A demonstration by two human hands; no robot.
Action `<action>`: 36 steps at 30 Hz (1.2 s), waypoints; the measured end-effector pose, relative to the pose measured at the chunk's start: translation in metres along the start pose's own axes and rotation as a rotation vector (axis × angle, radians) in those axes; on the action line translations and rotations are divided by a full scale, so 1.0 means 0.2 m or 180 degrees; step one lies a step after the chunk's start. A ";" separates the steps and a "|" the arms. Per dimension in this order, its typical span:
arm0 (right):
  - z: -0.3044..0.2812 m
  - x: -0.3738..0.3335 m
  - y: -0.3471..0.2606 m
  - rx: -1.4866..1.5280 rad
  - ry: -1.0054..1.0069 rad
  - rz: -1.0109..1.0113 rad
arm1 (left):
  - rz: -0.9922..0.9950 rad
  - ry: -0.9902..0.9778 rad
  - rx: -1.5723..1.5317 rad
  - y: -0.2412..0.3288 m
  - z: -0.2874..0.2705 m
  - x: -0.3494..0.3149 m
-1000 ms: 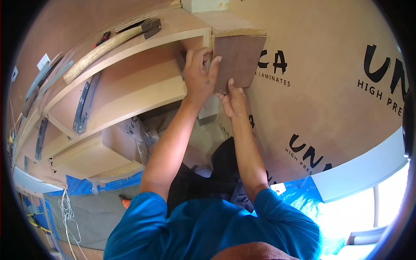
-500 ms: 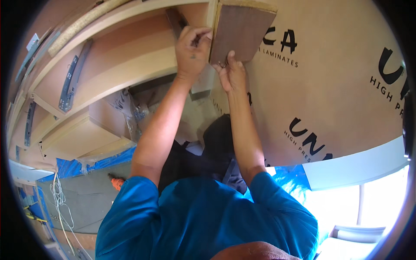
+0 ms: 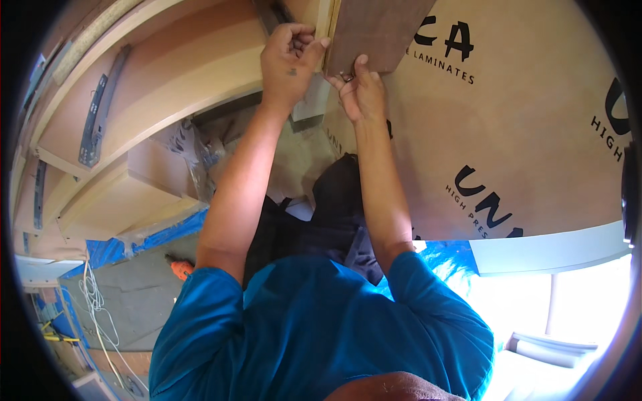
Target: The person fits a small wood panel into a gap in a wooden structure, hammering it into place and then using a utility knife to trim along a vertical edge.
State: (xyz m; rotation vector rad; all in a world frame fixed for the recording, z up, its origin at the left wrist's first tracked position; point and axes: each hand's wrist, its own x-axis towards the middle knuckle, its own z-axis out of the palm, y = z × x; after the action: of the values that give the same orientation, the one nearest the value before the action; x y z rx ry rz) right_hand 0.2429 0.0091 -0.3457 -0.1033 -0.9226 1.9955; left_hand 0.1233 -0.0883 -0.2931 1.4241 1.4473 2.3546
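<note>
A flat brown board (image 3: 378,37) with pale edges stands at the upper middle, its top cut off by the picture's edge. My right hand (image 3: 362,92) grips its lower end, thumb lying on the brown face and the other fingers curled underneath. Just left of the board, my left hand (image 3: 289,63) is closed with its fingers bent in. Its thumb tip reaches the pale wooden edge (image 3: 323,27) beside the board. Whatever those fingers may pinch is hidden. Behind the left hand a dark metal drawer runner (image 3: 271,15) shows in part.
An open wooden cabinet (image 3: 194,60) spans the left, with another drawer runner (image 3: 100,110) inside. A large printed tan panel (image 3: 535,120) fills the right. An orange power tool (image 3: 180,269) and a coiled white cable (image 3: 93,294) lie at lower left.
The hands, board and cabinet now sit higher in the picture. My left thumb has come out against the pale edge. My right hand keeps its grip on the board.
</note>
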 end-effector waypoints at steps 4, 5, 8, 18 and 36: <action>0.07 -0.02 0.01 0.0039 0.0194 -0.0122 | 0.0458 -0.0021 0.0412 0.04 0.01 0.01; 0.06 -0.03 0.01 0.0005 0.0192 -0.0121 | 0.0280 -0.0036 0.0461 0.05 0.01 0.01; 0.03 -0.03 0.02 -0.0144 0.0154 -0.0092 | 0.0040 -0.0037 0.0609 0.08 0.02 0.02; 0.00 0.05 0.04 -0.0010 0.0030 -0.0151 | 0.0103 0.0079 0.0817 0.09 0.05 0.03; 0.02 0.04 0.05 0.0016 -0.0029 -0.0182 | -0.0136 0.0068 0.0737 0.06 0.05 0.06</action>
State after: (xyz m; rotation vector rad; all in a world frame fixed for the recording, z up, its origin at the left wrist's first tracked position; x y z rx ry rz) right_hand 0.2288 0.0097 -0.3466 -0.0643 -0.9165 1.9471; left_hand 0.1288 -0.0833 -0.2748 1.4010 1.7872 2.2445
